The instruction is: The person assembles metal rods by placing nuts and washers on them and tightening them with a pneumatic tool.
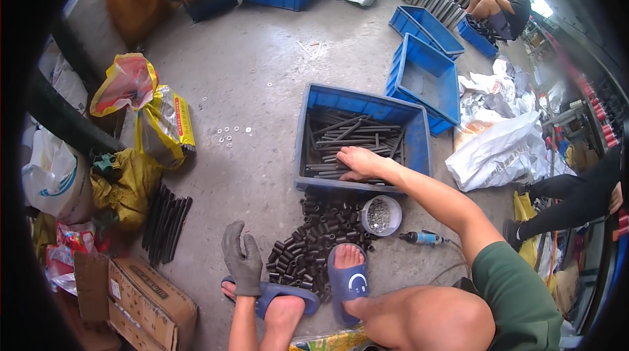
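Observation:
My right hand (364,162), bare, reaches into a blue plastic crate (362,188) of dark rods (347,131). Its thumb and fingers are apart and touch the rods at the near side; I see none lifted. My left hand (242,258), in a grey glove, is raised above the floor by my left sandal (288,295), open with thumb and fingers spread and nothing in it. Between the crate and my feet lies a heap of short black tube pieces (308,240). Beside it stands a white bowl (381,215) of small metal parts.
A blue power tool (422,238) with a cable lies right of the bowl. Long black rods (165,223) and a cardboard box (147,302) are at left. Other blue crates (426,79) and white sacks (501,148) stand beyond. A person (508,7) sits at the far right; another person's leg (557,203) is nearer.

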A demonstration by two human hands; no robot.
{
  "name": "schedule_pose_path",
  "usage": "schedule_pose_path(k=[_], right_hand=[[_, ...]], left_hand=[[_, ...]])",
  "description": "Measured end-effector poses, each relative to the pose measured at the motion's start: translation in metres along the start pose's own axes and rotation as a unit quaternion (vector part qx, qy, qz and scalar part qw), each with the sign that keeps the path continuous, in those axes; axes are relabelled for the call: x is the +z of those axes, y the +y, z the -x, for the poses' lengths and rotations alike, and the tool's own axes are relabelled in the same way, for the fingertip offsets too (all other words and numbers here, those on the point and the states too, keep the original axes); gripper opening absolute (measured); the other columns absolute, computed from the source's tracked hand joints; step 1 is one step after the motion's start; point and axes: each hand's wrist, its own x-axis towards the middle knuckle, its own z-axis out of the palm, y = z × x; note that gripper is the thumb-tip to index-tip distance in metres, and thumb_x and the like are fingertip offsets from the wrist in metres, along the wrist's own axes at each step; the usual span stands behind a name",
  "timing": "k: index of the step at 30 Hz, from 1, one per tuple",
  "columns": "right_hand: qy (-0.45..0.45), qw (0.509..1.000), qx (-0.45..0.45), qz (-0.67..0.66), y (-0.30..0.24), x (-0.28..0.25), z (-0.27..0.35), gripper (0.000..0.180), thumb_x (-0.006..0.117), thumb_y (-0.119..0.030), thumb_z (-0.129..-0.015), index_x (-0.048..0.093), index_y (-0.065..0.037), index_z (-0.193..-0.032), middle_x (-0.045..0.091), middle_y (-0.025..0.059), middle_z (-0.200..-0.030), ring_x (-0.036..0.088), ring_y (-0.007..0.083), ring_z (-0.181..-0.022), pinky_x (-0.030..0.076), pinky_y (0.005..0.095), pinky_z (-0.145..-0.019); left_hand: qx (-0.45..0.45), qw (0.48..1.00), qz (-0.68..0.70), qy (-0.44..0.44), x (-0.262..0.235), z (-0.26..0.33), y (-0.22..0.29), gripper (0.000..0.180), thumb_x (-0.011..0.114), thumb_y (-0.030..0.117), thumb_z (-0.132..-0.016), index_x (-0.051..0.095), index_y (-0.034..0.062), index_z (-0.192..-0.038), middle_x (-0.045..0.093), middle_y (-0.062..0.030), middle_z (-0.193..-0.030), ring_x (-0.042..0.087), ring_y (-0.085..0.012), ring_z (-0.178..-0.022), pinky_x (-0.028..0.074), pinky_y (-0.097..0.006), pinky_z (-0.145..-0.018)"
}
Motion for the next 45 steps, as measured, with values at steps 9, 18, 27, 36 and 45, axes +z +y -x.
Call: schedule_pose_path(k=[9,18,27,36,45], right_hand=[[0.047,0.992,-0.094,-0.071,0.000,-0.011,0.007,0.039,0.083,-0.035,-0.088,0.064,-0.002,-0.100,0.067,0.0168,-0.094,0.067,0.0414,-0.095,0.055,0.0502,-0.082],[0.258,0.941,-0.215,0.035,-0.114,-0.130,-0.005,0.032,0.085,-0.024,-0.086,0.059,-0.006,-0.089,0.058,0.0104,-0.083,0.063,0.0325,-0.079,0.056,0.0416,-0.069],[0.287,0.912,-0.129,-0.263,-0.220,-0.150,-0.022,0.053,0.090,-0.028,-0.084,0.067,-0.004,-0.126,0.070,0.0100,-0.104,0.068,0.0204,-0.081,0.055,0.0318,-0.064],[0.010,0.992,-0.051,-0.114,-0.255,0.090,-0.025,0.046,0.085,-0.032,-0.084,0.067,-0.007,-0.117,0.068,0.0167,-0.103,0.071,0.0386,-0.101,0.059,0.0491,-0.081],[-0.087,0.992,-0.082,-0.028,-0.274,0.114,-0.071,0.045,0.092,-0.024,-0.071,0.069,-0.004,-0.104,0.068,0.0228,-0.101,0.072,0.0447,-0.096,0.061,0.0533,-0.082]], left_hand=[[-0.054,0.989,0.128,-0.045,-0.014,-0.012,0.033,0.026,0.065,0.007,-0.100,0.073,0.0016,-0.124,0.075,-0.0183,-0.122,0.071,-0.0342,-0.118,0.053,-0.043,-0.104],[-0.015,0.953,0.248,-0.174,-0.007,-0.047,0.100,0.052,0.071,0.012,-0.094,0.060,0.0016,-0.144,0.069,-0.0224,-0.134,0.065,-0.0373,-0.130,0.049,-0.041,-0.111],[-0.126,0.912,0.389,-0.015,-0.026,-0.069,0.109,0.022,0.074,0.010,-0.102,0.074,0.0019,-0.122,0.078,-0.0050,-0.097,0.067,-0.0112,-0.080,0.056,-0.031,-0.073],[-0.269,0.929,0.229,0.111,-0.015,0.013,-0.047,0.014,0.072,0.013,-0.104,0.079,0.0030,-0.111,0.076,-0.0002,-0.099,0.065,-0.0081,-0.087,0.054,-0.027,-0.078],[-0.167,0.948,0.246,0.114,-0.013,0.012,-0.045,0.024,0.074,0.020,-0.104,0.075,0.0045,-0.122,0.078,-0.0028,-0.098,0.068,-0.0079,-0.088,0.056,-0.027,-0.081]])
